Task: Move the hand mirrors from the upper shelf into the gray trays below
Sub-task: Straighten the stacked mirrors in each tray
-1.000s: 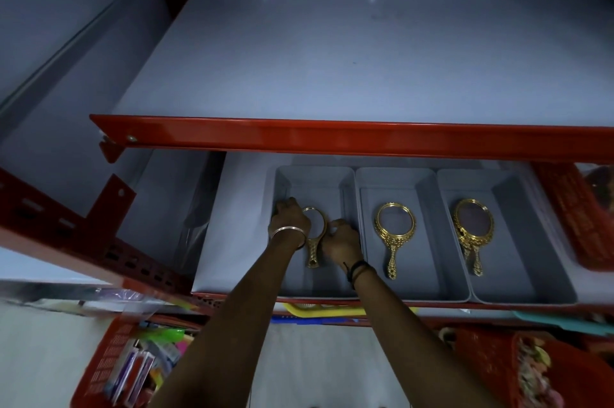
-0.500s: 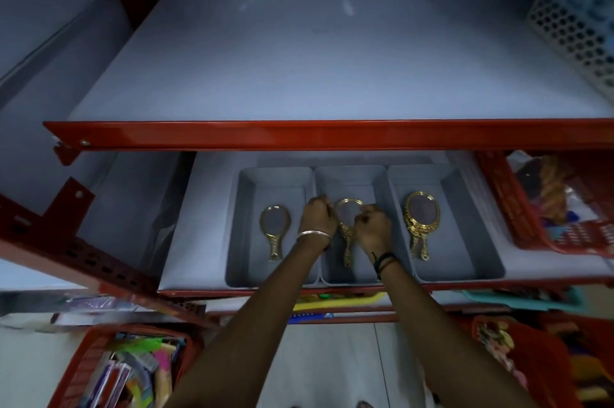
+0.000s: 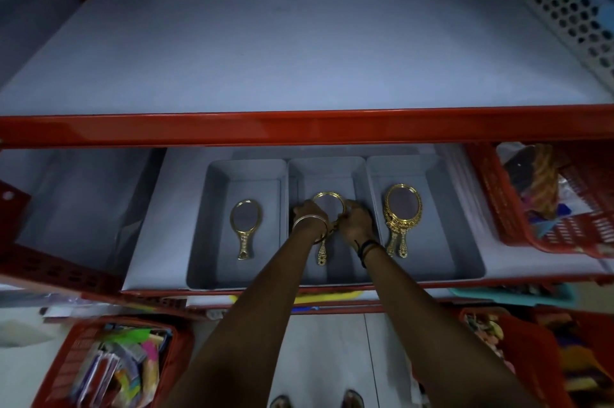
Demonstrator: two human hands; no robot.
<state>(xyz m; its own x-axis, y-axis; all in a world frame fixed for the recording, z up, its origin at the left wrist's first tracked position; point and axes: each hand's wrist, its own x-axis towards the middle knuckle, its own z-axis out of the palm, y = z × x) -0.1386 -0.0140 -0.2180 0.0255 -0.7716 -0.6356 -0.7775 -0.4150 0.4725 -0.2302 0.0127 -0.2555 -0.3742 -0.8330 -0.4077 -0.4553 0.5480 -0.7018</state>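
Nearest the camera: two sandalled feet (image 3: pixel 314 401) on the floor, a red basket (image 3: pixel 109 361) of mixed colourful packets low left, another red basket (image 3: pixel 518 357) low right. Both forearms reach up from the bottom edge into the lower shelf.

Left hand (image 3: pixel 309 213), metal bangle on wrist, fingers curled around the left side of the round frame of the middle mirror (image 3: pixel 327 208). Right hand (image 3: pixel 355 220), dark band on wrist, fingers closed on the right side of the same frame. Both hands clamped on that mirror, close together. Its handle points toward the camera and shows between the wrists. It sits inside the middle tray (image 3: pixel 327 168); cannot tell if it rests on the tray floor or is slightly lifted.

Left tray (image 3: pixel 212 225) holds one gold mirror (image 3: pixel 246 225) lying flat, handle toward the camera, untouched. Right tray (image 3: pixel 442 225) holds the ornate mirror (image 3: pixel 400 215), lying flat; looks like more than one stacked, two handles visible. The three gray trays stand side by side, touching, on the lower shelf.

Red basket (image 3: pixel 558 225) with assorted items just right of the trays. Above: red front rail (image 3: pixel 299 127) of the upper shelf (image 3: pixel 299 42). White perforated basket (image 3: pixel 571 9) at far right of that shelf.
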